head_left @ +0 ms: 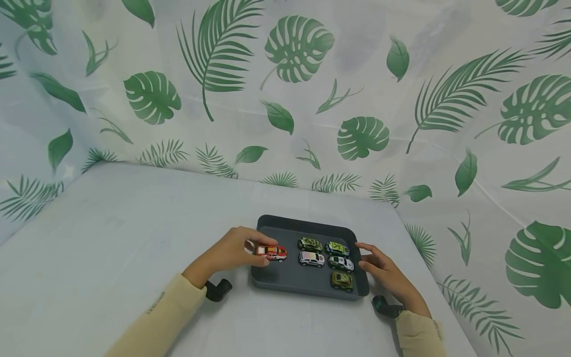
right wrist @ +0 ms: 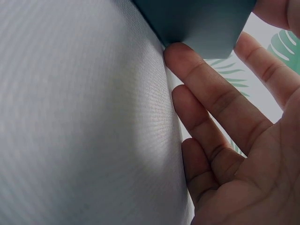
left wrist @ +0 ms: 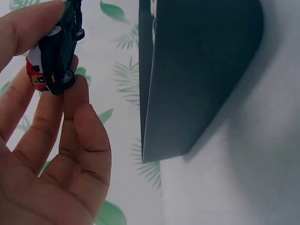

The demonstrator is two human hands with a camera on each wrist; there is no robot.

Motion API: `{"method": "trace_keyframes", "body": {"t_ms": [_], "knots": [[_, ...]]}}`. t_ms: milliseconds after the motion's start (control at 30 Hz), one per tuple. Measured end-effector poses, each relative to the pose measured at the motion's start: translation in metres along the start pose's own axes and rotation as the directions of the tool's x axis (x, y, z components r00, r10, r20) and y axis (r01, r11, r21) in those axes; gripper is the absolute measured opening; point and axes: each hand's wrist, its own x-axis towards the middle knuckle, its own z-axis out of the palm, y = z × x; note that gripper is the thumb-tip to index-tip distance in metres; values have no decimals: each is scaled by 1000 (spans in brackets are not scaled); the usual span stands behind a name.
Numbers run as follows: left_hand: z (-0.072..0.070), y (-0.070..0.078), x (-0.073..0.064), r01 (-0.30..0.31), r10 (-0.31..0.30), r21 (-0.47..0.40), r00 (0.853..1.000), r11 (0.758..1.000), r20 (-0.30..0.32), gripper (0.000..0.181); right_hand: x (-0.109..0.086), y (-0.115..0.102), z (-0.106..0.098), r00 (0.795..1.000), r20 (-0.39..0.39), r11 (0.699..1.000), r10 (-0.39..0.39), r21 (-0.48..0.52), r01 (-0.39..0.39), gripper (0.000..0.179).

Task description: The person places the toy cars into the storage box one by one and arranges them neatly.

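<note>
My left hand pinches a red toy car between thumb and fingers, over the left end of a dark grey tray. The left wrist view has the car tilted, its dark underside and wheels showing beside the tray wall. My right hand is at the tray's right end, thumb and index finger at the rim. In the right wrist view, extended fingers touch the tray's outer wall low down, close to the tabletop.
Several toy cars stand in the tray's right half: a green camouflage car, a blue-green one, a pink-patterned white one, a white-and-dark one and an olive one. Leaf-printed cloth rises behind the white table.
</note>
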Motion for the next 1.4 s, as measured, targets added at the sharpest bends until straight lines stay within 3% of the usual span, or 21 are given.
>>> {"method": "trace_keyframes", "body": {"t_ms": [400, 800, 1400], "knots": [[26, 6, 9, 31, -31, -17, 1000, 999, 1, 37, 0, 1, 2, 1000, 9, 1000, 12, 11, -13, 56], [41, 7, 18, 20, -20, -22, 1000, 1000, -15, 37, 0, 0, 0, 1000, 7, 1000, -1, 8, 1, 56], [69, 16, 32, 65, -68, -60, 997, 996, -40, 37, 0, 0, 1, 1000, 0, 1000, 2, 5, -2, 56]]}}
